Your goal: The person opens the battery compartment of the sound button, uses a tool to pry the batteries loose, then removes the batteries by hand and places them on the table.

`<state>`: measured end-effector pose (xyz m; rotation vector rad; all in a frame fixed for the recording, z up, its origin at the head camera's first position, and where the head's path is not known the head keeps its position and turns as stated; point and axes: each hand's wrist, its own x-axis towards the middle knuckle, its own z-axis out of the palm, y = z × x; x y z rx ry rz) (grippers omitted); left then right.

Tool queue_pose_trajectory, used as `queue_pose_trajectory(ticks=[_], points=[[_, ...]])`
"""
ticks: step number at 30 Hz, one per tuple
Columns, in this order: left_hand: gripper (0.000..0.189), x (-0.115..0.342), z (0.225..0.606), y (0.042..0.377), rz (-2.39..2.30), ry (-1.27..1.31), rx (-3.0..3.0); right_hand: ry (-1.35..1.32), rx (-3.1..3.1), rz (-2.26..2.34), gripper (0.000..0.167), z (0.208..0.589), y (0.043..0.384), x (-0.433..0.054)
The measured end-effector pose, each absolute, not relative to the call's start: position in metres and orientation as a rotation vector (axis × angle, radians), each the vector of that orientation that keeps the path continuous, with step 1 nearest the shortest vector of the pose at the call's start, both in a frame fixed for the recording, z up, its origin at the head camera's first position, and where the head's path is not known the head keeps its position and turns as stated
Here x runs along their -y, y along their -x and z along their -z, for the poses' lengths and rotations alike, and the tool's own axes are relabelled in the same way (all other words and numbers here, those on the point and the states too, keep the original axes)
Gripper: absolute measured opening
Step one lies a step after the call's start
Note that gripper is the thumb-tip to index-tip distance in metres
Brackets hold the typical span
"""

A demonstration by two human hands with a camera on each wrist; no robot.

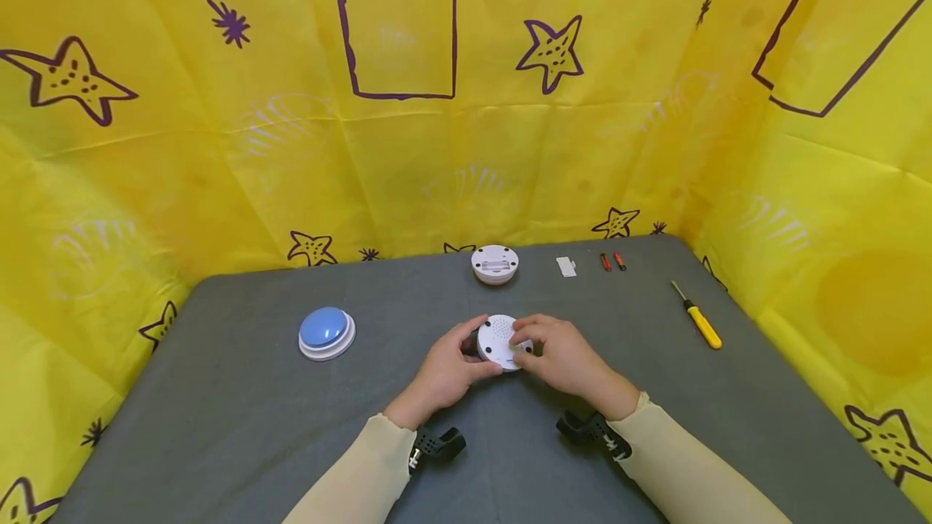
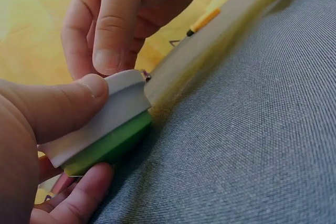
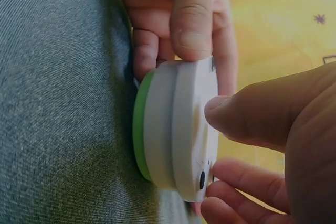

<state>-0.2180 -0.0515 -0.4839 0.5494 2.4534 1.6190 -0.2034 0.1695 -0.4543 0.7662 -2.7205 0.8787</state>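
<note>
My left hand [image 1: 446, 366] holds a round white push button [image 1: 498, 334] by its side, thumb on the upper rim and fingers around the far side and below. The button is upside down: its green dome [image 3: 140, 124] faces the table, and its white underside with speaker holes and black feet is up. Over that underside, my right hand [image 1: 564, 354] reaches in with thumb and fingertips touching it; the thumb [image 3: 247, 109] lies against the face and the lower fingers are near the edge. Part of the underside is hidden beneath the right fingers.
Behind stands another upturned white button [image 1: 495, 264] with its battery compartment uncovered. A white cover [image 1: 565, 267] and two red batteries [image 1: 612, 261] lie to its right. A yellow-handled screwdriver [image 1: 699, 319] is at far right, a blue-domed button [image 1: 325, 332] at left, on the grey cloth [image 1: 247, 419].
</note>
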Motion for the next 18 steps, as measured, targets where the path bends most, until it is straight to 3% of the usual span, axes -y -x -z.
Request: queue_pose_trajectory(ticks=[18], points=[[0.076,0.0476,0.4856,0.216,-1.691,-0.579,-2.499,-1.149,2.444,-0.443,0.005,0.453,0.2033,-0.1718]])
